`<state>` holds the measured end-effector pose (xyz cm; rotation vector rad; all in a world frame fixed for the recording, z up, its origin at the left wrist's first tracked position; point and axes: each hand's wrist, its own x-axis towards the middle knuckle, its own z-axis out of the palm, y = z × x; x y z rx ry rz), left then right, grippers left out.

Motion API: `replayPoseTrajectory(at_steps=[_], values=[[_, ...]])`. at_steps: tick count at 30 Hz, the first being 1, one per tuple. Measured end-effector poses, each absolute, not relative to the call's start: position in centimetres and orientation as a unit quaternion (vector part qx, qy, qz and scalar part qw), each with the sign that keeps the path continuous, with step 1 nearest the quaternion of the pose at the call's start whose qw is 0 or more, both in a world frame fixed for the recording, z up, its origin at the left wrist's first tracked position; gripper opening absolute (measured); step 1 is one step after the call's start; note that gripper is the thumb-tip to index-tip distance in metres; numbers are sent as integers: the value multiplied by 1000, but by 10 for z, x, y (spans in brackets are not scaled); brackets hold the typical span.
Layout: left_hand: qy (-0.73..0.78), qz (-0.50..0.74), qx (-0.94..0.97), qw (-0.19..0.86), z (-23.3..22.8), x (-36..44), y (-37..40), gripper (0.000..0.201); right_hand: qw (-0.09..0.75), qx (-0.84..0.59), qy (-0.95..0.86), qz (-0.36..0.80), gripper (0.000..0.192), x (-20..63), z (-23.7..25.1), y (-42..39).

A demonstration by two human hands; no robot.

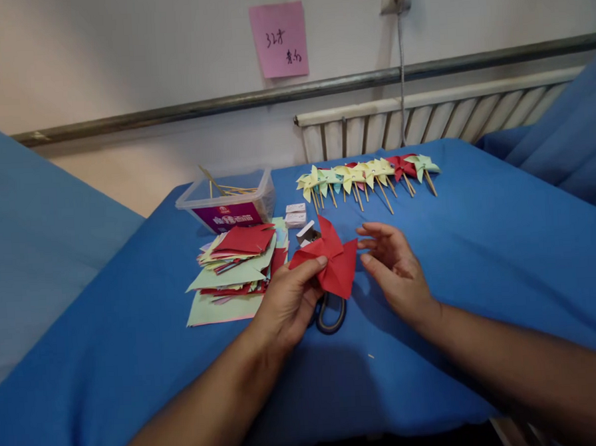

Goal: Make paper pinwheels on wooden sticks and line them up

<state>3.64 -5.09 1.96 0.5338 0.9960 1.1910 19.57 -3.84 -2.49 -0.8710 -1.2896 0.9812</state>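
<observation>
A red paper pinwheel (341,266) is pinched at its centre between the thumb and fingers of my left hand (294,296). Just to its right, my right hand (395,271) is open, fingers apart and slightly curled, near the pinwheel's right blade; nothing shows in it. Below the pinwheel the dark handles of scissors (332,328) lie on the blue cloth, their blades hidden. Behind the pinwheel sits a small open box (306,233), partly covered. Beside my left hand rises a stack of coloured paper (241,272) in red, green and yellow.
A clear plastic box (264,197) with thin sticks stands at the back left. Small white boxes (296,216) lie beside it. Several finished pinwheels on sticks (353,175) line the back of the blue-covered table (503,239). Blue curtains hang at both sides.
</observation>
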Motion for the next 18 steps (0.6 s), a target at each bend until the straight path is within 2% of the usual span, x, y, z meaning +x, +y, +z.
replayPoseTrajectory(at_steps=[4,7,15,18], values=[[436,536,218,689,24,31,-47,21,557,-359,-687,300,41,200,-21,-40],[414,531,219,706,25,30,-47,23,527,-333,-736,265,35,199,-16,-43],[436,515,266,688,20,32,-50,21,516,-329,-742,272,7,203,-13,-42],[456,509,285,672,20,34,-50,22,509,-340,-732,298,6,203,-11,-43]])
